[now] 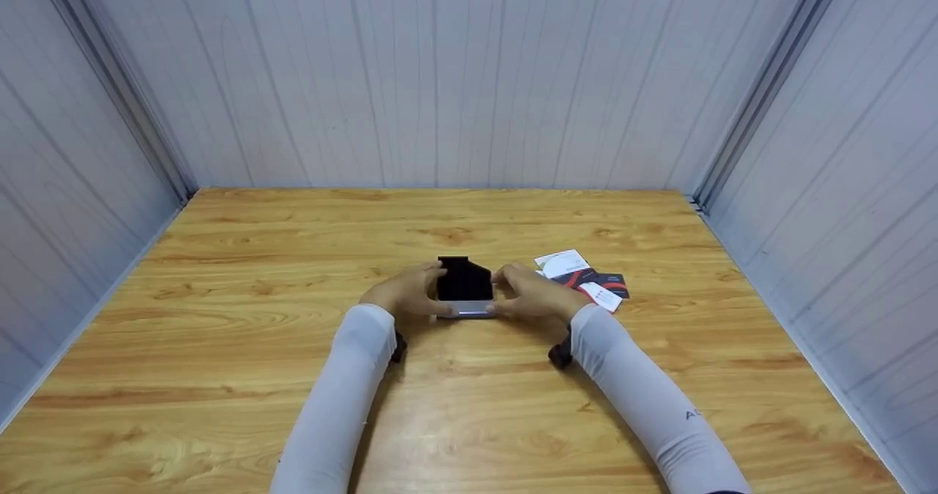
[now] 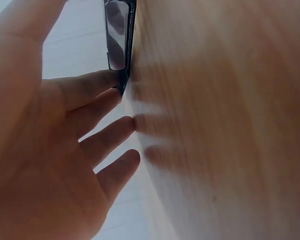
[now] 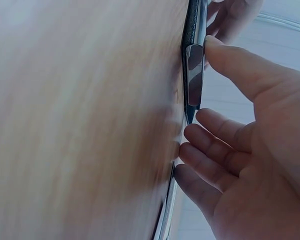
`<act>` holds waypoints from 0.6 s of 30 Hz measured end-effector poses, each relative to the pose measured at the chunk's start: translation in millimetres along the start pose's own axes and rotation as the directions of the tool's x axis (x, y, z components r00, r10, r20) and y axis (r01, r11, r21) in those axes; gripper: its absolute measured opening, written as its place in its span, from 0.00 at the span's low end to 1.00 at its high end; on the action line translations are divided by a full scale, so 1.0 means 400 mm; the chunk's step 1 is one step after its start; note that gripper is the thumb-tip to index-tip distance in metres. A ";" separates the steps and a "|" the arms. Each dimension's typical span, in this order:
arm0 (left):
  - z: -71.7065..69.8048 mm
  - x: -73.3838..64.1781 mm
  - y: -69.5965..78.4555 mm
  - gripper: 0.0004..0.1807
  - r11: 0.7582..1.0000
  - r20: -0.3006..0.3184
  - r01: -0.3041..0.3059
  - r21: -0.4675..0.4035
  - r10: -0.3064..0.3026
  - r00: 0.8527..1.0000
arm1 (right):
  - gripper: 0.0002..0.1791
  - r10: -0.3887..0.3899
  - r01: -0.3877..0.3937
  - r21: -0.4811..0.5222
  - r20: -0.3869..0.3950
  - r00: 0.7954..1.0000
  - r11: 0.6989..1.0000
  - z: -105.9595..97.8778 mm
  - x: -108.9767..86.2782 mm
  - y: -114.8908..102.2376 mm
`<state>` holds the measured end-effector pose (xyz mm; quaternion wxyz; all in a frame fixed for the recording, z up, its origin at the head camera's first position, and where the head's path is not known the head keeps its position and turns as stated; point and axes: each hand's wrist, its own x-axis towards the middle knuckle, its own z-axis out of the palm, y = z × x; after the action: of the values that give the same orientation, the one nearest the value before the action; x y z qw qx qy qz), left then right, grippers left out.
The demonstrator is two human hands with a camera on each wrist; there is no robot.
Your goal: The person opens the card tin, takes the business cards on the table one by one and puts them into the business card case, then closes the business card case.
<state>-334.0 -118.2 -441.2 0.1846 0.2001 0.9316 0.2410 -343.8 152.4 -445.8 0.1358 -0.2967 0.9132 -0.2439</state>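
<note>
A black card case [image 1: 464, 283] with a shiny metal strip along its near edge lies on the wooden table between both hands. My left hand [image 1: 407, 291] holds its left side, thumb at the near metal edge and forefinger farther back. On the opposite side, my right hand [image 1: 538, 295] holds it, thumb by the near corner and forefinger toward the far end. The left wrist view shows fingertips against a corner of the case [image 2: 118, 40]. In the right wrist view, the thumb touches the case [image 3: 195, 75] and the other fingers are bent beside it.
Several printed cards [image 1: 586, 280], white and black with red, lie loosely overlapped just right of my right hand. The wood-grain table [image 1: 454, 413] is bounded by pale panelled walls [image 1: 469, 76] at the back and both sides.
</note>
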 end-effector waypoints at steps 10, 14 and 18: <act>-0.004 0.004 0.000 0.55 1.000 0.028 0.021 0.014 -0.022 0.999 | 0.34 -0.038 0.038 -0.006 -0.012 0.999 0.999 -0.002 0.003 0.001; -0.004 0.007 -0.003 0.53 1.000 0.040 0.022 0.013 -0.023 0.999 | 0.34 -0.031 0.030 -0.010 -0.012 0.999 0.999 0.000 0.004 0.006; -0.005 0.008 -0.009 0.51 1.000 0.040 0.008 0.003 -0.008 0.999 | 0.34 -0.037 0.036 -0.012 -0.011 0.999 0.999 0.002 0.006 0.008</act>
<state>-338.5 -120.5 -442.1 0.2040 0.2014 0.9288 0.2347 -347.0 153.1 -448.4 0.1245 -0.3127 0.9098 -0.2429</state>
